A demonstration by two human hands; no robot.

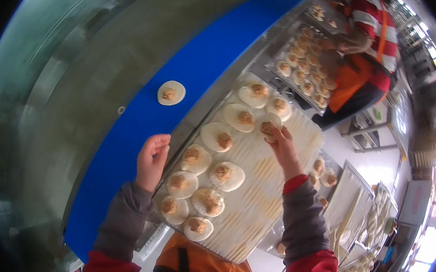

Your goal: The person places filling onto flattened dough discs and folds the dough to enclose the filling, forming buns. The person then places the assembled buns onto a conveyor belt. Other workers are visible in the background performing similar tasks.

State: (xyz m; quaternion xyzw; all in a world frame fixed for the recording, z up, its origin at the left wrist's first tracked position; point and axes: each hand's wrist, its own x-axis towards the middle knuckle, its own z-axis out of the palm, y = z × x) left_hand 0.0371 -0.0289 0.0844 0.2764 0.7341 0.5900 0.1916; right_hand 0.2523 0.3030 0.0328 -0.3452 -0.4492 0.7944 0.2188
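Observation:
My right hand (281, 145) is closed on the near edge of a dough round (271, 124) topped with brown filling, at the tray's right-hand column. Several more flat pale dough rounds (217, 137), each with a mound of filling, lie in two columns on the ridged metal tray (253, 202). My left hand (154, 158) hovers between the tray's left edge and the blue conveyor belt (135, 128), its fingers loosely bent, apart from the thumb and empty. Farther up the belt lies a single filled dough round (171, 93).
A co-worker (367, 56) in a striped top and orange apron bends over another tray of filled rounds (306, 66) at the far right. More trays (345, 201) with dough pieces stand to my right. Left of the belt is a smooth grey surface (97, 82).

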